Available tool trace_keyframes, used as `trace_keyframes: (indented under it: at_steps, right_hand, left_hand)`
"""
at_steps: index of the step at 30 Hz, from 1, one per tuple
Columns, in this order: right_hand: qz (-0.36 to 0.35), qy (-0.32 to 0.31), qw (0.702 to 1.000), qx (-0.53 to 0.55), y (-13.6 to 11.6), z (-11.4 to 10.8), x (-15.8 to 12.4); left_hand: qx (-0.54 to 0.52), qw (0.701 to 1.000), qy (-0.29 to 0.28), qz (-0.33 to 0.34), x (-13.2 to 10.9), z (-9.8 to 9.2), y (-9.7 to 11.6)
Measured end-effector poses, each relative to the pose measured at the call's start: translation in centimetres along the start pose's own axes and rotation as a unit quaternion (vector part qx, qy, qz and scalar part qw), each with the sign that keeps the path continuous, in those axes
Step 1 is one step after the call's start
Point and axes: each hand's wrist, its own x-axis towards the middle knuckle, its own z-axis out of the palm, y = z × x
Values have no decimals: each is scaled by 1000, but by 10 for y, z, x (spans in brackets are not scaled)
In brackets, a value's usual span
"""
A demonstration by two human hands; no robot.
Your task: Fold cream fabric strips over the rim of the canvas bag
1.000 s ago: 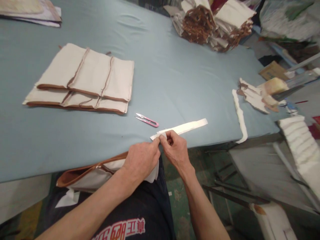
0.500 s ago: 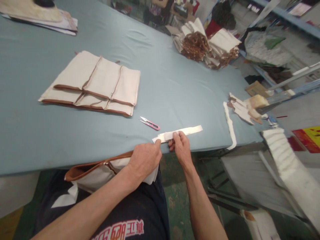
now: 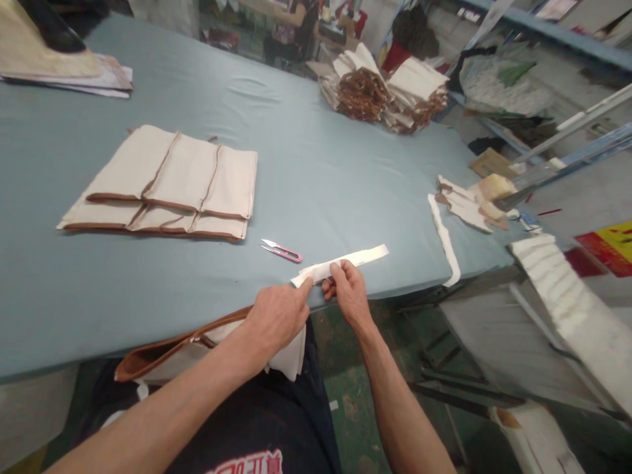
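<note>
Head view:
- background shelving (image 3: 553,30): far right, beyond the counter (image 3: 320,191)
- counter: cloth-covered, pale blue
- left hand (image 3: 276,316): forefinger on the left end of the white strips (image 3: 369,255); cannot tell if it grips
- right hand (image 3: 352,293): thumb and fingers pinching them near mid-length
- white strips: counter's near edge, touching both hands, long axis slanting right and away

Left forearm (image 3: 172,398) slants from the near left, left hand (image 3: 276,319) palm down, one finger (image 3: 306,288) extended; right forearm (image 3: 395,388) angles from the near right, right hand (image 3: 351,293) pinching, fingers curled.
</note>
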Motion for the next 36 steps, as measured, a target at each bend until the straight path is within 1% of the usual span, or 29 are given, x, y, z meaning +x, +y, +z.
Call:
trace_keyframes:
  at_steps: [2, 5, 10, 17, 21, 25, 32, 36]
  right_hand:
    - [-4, 13, 1000, 2, -1, -6, 3]
    - [-17, 51, 998, -12, -3, -22, 11]
    - [-34, 108, 992, -62, 0, -62, 30]
    - [-47, 134, 977, -161, 6, -115, 67]
    - [-75, 152, 958, -232, 6, -137, 92]
    - [-95, 191, 932, -293, 8, -158, 113]
    - [-94, 259, 888, -369, 16, -205, 139]
    - [-86, 276, 869, -403, 19, -229, 149]
  left_hand:
    - [11, 1000, -8, -3, 0, 0, 1]
    - [26, 1000, -17, -5, 1, -1, 1]
    - [40, 998, -38, -16, 4, -2, 1]
    - [53, 995, -74, -29, 5, -2, 2]
    - [55, 993, -98, -40, 6, -7, 5]
    - [49, 992, -107, -51, 8, -8, 6]
    - [54, 990, -114, -56, 9, -4, 4]
    - [53, 988, -128, -61, 10, -4, 4]
